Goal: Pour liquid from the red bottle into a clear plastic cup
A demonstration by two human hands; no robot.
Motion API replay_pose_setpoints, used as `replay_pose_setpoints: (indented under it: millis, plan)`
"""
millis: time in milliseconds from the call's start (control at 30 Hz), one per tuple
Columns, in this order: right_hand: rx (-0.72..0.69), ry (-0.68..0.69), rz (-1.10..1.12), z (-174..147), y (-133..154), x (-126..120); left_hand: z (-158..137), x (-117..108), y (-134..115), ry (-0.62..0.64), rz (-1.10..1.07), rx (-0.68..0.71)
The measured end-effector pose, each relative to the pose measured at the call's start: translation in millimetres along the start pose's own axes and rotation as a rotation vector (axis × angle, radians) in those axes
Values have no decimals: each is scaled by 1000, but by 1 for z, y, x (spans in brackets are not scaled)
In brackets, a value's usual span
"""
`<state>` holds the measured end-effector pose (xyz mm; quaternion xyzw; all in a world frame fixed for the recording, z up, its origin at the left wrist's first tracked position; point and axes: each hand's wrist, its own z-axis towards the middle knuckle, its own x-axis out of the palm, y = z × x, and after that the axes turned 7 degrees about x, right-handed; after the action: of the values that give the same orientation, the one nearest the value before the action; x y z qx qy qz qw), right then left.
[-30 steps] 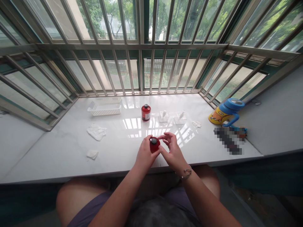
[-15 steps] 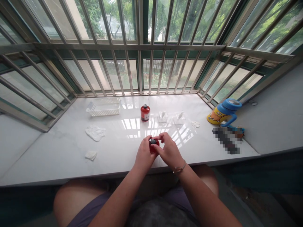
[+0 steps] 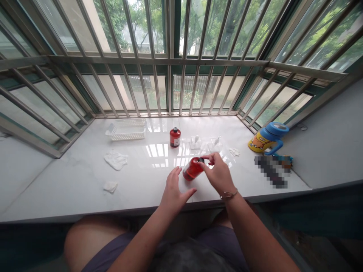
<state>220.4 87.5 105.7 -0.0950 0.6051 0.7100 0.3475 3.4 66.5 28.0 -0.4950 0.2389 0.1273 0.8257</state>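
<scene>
A red bottle (image 3: 192,169) with a black cap leans to the right over the white counter, its top toward my right hand (image 3: 219,172). The fingers and thumb of that hand pinch the bottle at its black cap. To the left of the bottle is my left hand (image 3: 173,190), apart from it, fingers and thumb spread with nothing between them. Farther back, a second red bottle (image 3: 175,138) with a black cap and a pale label stands upright.
Two clear glass-like pieces (image 3: 195,142) stand right of the rear bottle. A white perforated basket (image 3: 127,136) lies at the back left, crumpled white gloves or cloths (image 3: 115,160) nearer. At right are a blue-yellow flask (image 3: 266,138) and a blurred-out dark object (image 3: 270,172). Barred windows enclose the counter.
My left hand has let go of the bottle and spread its fingers. My right hand has moved right, tipping the bottle that way by its cap. The view has shifted slightly.
</scene>
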Motion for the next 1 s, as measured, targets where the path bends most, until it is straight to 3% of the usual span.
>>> replay_pose_setpoints:
  millis: [100,267,433,533,633,733,867,1000]
  plan:
    - [67,-103,-68,30,-27,-30,-10,-22,4,4,42,-30]
    - [15,-212,-318,78,-85,-64,-25,-59,8,-27,59,-136]
    - [106,-308,-379,102,-123,-80,-53,-92,9,-67,94,-260]
    - [20,-340,-460,103,-124,-78,-75,-107,12,-93,138,-299]
    - [-181,-374,-499,101,-108,-63,-94,-119,18,-105,168,-344]
    - [-330,-276,-416,102,-81,-35,-110,-128,24,-117,204,-387]
    - [-397,-35,-295,117,-42,14,-123,-131,26,-124,227,-399]
    - [-429,107,-273,142,-8,67,-133,-123,24,-61,183,-378]
